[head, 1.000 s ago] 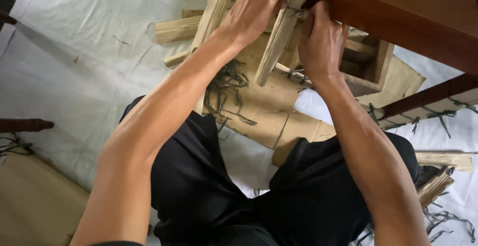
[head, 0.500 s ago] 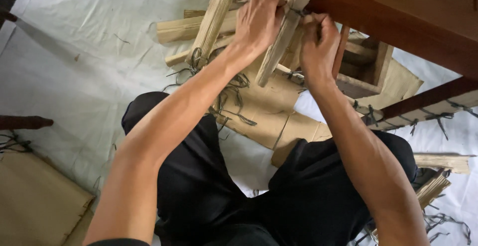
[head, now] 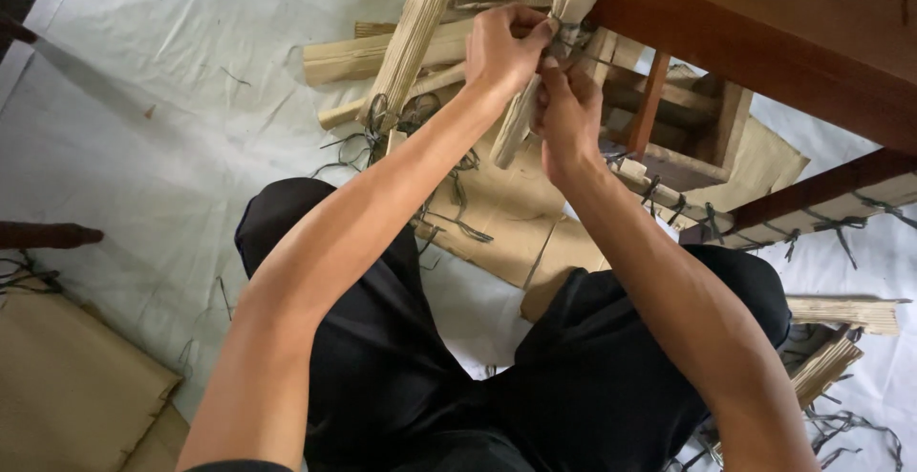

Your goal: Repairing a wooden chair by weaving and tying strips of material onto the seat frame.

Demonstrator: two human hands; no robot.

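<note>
Both hands, left hand [head: 504, 47] and right hand [head: 567, 114], grip a cardboard-wrapped furniture leg [head: 544, 61] beside the dark wooden table [head: 764, 23].

Furniture workshop floor: dark wooden furniture frame [head: 783, 42] upper right, cardboard wrapping strips [head: 411, 37] piled left of it, cut grey ties [head: 449, 219] strewn below, pale floor sheet [head: 172, 128] under all.

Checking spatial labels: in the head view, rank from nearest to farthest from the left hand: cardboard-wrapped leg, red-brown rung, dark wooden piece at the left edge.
1. Cardboard-wrapped leg: under the left hand, in its fingers.
2. Red-brown rung: right of both hands, under the table.
3. Dark wooden piece: far left edge, on the floor sheet.
</note>
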